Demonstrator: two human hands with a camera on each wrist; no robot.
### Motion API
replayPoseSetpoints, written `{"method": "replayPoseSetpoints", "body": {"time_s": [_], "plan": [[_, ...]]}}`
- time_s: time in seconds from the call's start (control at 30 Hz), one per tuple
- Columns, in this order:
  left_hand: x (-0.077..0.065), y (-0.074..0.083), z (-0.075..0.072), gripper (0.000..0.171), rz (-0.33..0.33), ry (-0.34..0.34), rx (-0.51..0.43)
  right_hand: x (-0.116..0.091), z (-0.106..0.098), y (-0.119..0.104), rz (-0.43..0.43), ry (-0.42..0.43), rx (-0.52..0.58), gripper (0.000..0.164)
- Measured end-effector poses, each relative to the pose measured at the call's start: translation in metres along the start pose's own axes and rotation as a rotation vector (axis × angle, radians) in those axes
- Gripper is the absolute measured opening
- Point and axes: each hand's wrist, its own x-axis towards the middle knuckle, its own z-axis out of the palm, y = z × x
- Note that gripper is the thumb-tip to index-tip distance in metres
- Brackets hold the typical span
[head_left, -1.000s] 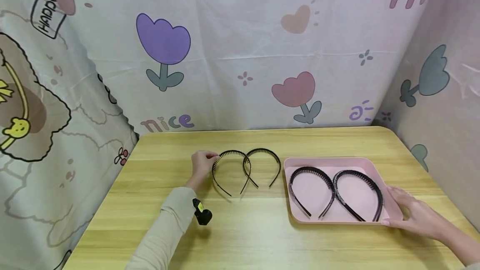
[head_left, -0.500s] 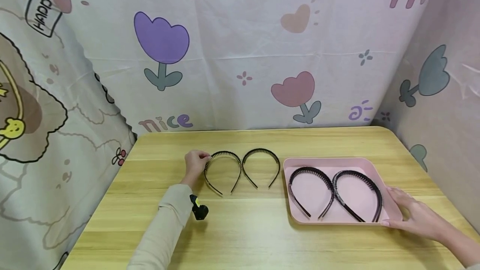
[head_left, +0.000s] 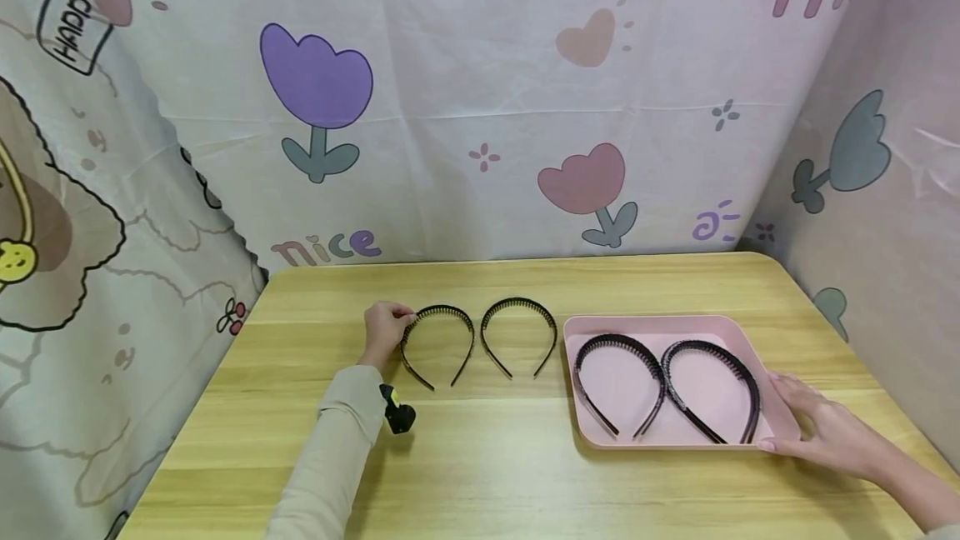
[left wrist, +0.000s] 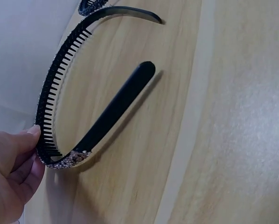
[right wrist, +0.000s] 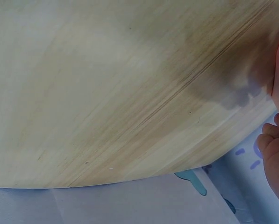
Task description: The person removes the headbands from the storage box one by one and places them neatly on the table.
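A patterned cloth (head_left: pixel 450 90) backs the wood-grain table (head_left: pixel 495 482). In the head view, left of centre, the left hand (head_left: pixel 384 332) pinches a black headband (head_left: pixel 442 308) by its upper left side; another headband (head_left: pixel 517 302) sits just beside it. At lower right, the right hand (head_left: pixel 828 427) grips the end of a pink tray (head_left: pixel 675 323) holding two more headbands (head_left: pixel 622 340).

In the left wrist view, the pinch is at lower left; a light hold, clear of the comb teeth, should prevent twisting.

In the right wrist view, curled fingers show at the right edge; steady pressure should stop sliding.
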Motion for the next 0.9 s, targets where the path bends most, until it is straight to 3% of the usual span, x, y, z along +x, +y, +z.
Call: {"method": "replayPoseSetpoints", "body": {"time_s": [0.4, 0.63, 0.9], "plan": [[0.0024, -0.0006, 0.0048, 0.011, -0.04, -0.002, -0.061, 0.0, -0.0003, -0.0007, 0.001, 0.0, 0.004, 0.096], [0.0, -0.0004, 0.0037, 0.014, -0.04, 0.003, -0.077, -0.0032, -0.0009, -0.0032, 0.056, -0.046, 0.017, 0.097], [0.0011, -0.0021, 0.0011, 0.021, -0.023, 0.043, -0.111, 0.0006, -0.0017, -0.0018, 0.004, -0.01, 0.005, 0.094]]}}
